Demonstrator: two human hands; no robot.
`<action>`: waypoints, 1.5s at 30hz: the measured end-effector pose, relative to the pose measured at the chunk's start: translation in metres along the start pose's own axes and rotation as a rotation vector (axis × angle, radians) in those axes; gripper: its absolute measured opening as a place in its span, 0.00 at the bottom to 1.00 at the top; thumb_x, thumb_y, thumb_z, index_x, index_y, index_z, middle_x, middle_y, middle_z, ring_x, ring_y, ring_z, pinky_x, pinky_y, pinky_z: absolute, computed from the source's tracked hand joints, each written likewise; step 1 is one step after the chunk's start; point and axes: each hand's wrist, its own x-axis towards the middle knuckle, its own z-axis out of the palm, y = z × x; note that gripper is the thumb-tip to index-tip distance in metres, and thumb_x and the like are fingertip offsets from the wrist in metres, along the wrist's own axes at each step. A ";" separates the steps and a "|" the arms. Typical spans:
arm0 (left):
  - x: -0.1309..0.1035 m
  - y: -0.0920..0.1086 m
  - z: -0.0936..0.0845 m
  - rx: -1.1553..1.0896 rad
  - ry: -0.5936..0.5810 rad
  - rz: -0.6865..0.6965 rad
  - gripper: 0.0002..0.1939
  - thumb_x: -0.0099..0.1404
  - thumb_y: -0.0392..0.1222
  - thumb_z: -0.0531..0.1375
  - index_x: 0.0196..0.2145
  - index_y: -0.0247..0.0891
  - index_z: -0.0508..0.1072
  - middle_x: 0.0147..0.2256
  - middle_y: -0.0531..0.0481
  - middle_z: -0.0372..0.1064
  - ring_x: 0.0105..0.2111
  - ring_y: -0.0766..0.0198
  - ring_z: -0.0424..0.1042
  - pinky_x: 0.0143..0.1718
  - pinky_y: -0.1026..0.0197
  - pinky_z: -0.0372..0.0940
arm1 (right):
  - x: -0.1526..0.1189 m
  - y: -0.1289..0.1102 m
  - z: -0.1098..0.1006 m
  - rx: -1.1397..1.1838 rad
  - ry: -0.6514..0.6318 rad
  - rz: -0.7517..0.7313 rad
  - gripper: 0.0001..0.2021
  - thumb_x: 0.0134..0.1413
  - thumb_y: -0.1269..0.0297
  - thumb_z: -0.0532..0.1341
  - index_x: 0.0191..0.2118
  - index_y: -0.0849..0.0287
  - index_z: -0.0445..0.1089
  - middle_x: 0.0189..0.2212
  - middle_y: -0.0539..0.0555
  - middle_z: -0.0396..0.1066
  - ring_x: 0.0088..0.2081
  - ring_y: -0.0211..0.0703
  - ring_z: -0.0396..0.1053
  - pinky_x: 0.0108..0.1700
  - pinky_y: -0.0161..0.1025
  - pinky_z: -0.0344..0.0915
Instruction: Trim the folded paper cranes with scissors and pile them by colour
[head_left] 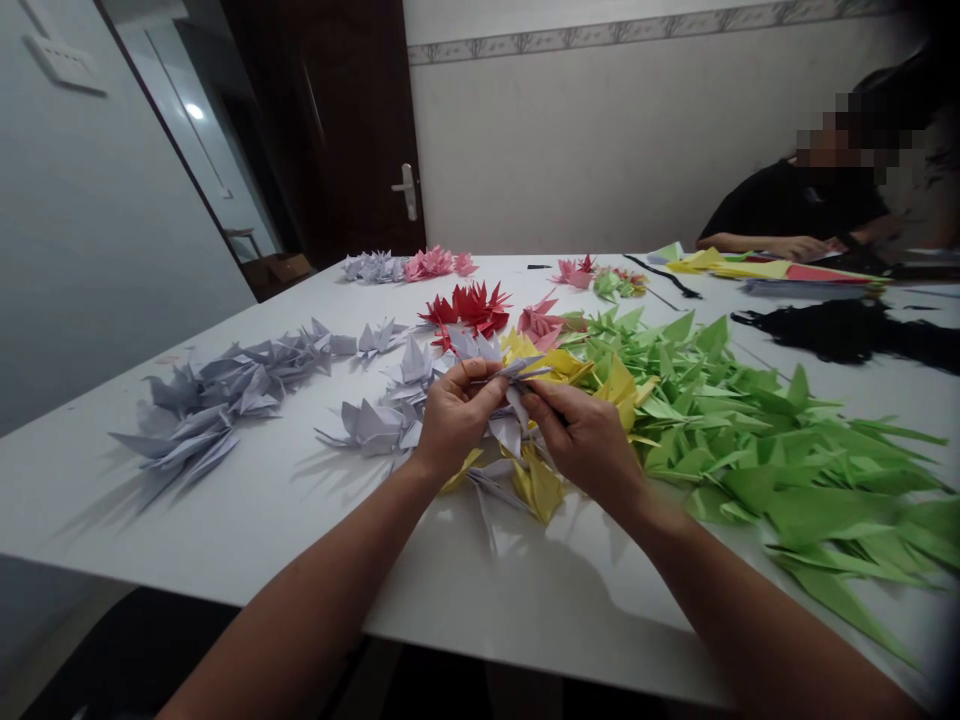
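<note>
Between my two hands, above the table, is a pale lavender folded paper crane point(517, 372). My left hand point(459, 412) pinches it from the left with thumb and forefinger. On the other side my right hand point(581, 425) has its fingertips closed on the same crane. Beneath and behind them lie yellow paper cranes point(538, 482) and more lavender cranes point(373, 425). A big heap of green paper cranes point(720, 420) spreads to the right of my right hand. Parts of the held crane are covered by my fingers.
A long lavender pile point(225, 395) lies on the white table point(300, 540) at left. Red cranes point(471, 308) and pink cranes point(431, 262) sit farther back. Coloured paper sheets point(750, 266) and black tassels point(840, 328) lie near a person point(787, 205) seated across at right.
</note>
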 end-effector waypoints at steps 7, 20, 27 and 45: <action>0.000 0.001 0.001 -0.028 -0.006 -0.020 0.15 0.46 0.44 0.70 0.31 0.35 0.74 0.27 0.54 0.71 0.25 0.72 0.69 0.29 0.69 0.68 | 0.001 0.002 0.001 0.005 0.017 -0.039 0.13 0.60 0.64 0.53 0.41 0.61 0.74 0.36 0.58 0.77 0.37 0.47 0.74 0.39 0.40 0.68; 0.004 0.018 0.000 -0.438 0.088 -0.381 0.03 0.62 0.34 0.56 0.33 0.34 0.69 0.27 0.51 0.73 0.26 0.67 0.76 0.26 0.70 0.68 | 0.000 -0.002 0.001 0.274 0.109 0.102 0.13 0.55 0.60 0.58 0.40 0.60 0.76 0.34 0.56 0.78 0.32 0.45 0.74 0.35 0.39 0.68; 0.002 0.015 0.000 -0.533 -0.007 -0.406 0.07 0.65 0.34 0.54 0.34 0.34 0.71 0.29 0.50 0.74 0.28 0.69 0.75 0.32 0.68 0.69 | -0.001 -0.003 0.003 0.274 -0.026 0.110 0.13 0.57 0.61 0.56 0.37 0.60 0.76 0.27 0.53 0.75 0.27 0.41 0.70 0.30 0.35 0.64; 0.001 0.012 0.000 -0.527 -0.096 -0.355 0.08 0.66 0.32 0.54 0.33 0.33 0.73 0.30 0.50 0.74 0.29 0.70 0.73 0.35 0.68 0.69 | -0.002 0.001 0.005 0.306 -0.022 0.170 0.14 0.57 0.60 0.56 0.40 0.59 0.76 0.30 0.54 0.76 0.31 0.43 0.72 0.34 0.38 0.66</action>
